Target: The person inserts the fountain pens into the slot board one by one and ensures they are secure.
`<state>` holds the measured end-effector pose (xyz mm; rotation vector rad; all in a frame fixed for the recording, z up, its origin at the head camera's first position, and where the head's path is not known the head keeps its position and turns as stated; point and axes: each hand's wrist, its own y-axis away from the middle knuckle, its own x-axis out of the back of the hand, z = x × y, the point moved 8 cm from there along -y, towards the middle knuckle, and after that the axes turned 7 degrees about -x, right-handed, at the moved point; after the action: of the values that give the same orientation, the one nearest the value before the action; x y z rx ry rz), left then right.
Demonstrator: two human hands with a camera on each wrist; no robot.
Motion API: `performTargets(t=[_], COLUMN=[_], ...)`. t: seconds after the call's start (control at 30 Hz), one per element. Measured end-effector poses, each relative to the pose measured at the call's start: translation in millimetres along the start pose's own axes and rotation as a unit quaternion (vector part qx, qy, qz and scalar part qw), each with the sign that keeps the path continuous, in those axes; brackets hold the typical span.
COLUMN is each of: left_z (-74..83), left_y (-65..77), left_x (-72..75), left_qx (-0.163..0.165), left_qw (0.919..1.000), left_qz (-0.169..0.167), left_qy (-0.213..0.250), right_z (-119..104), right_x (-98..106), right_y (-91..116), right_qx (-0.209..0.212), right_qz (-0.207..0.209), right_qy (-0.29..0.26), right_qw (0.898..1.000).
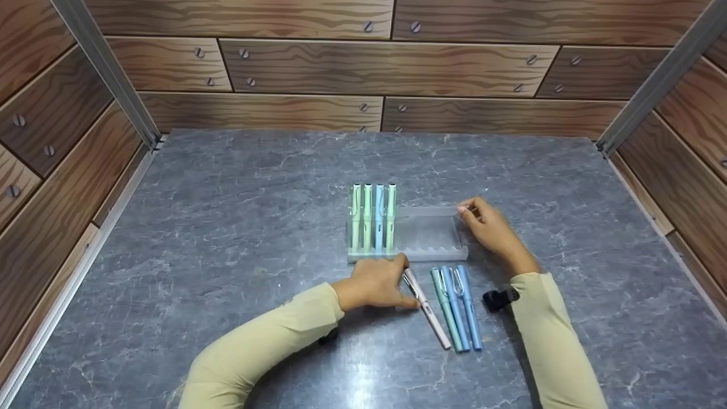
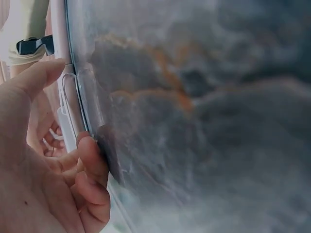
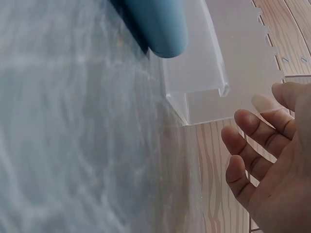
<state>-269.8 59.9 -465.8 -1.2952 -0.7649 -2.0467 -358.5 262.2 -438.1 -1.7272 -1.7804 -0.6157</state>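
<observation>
A clear plastic pen stand (image 1: 429,227) with a notched front edge holds several capped pens in its left part, light green ones (image 1: 356,218) and a blue one (image 1: 379,218). My left hand (image 1: 377,282) is at a pale pink pen (image 1: 434,325) in front of the stand. Its thumb and a fingertip touch the pen's clip half, as the left wrist view also shows the clip (image 2: 71,94). My right hand (image 1: 491,227) pinches the stand's right edge between thumb and index finger; in the right wrist view the index finger shows through the plastic (image 3: 238,63).
Right of the pink pen lie a teal pen (image 1: 448,312) and two blue pens (image 1: 470,312), side by side on the grey marbled table (image 1: 255,199). Wood-patterned panels (image 1: 386,65) stand at the back and both sides. A black wrist device (image 1: 500,299) sits on the right wrist.
</observation>
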Motion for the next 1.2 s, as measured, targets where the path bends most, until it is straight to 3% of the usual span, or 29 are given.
performTargets(t=[0.67, 0.87, 1.2], left_z=[1.9, 0.0, 0.2], left_y=[-4.3, -2.2, 2.6], left_x=[-1.2, -1.4, 4.8], left_qx=[0.004, 0.005, -0.003], left_qw=[0.9993, 0.9997, 0.9998], left_qz=[-0.004, -0.010, 0.016], left_qy=[-0.037, -0.021, 0.008], right_z=[-0.3, 0.0, 1.2], right_x=[1.2, 0.3, 0.5], right_y=[-0.7, -0.5, 0.0], right_qx=[0.000, -0.003, -0.005], right_qz=[0.000, -0.009, -0.013], right_qy=[-0.003, -0.002, 0.013], right_qw=[1.000, 1.000, 1.000])
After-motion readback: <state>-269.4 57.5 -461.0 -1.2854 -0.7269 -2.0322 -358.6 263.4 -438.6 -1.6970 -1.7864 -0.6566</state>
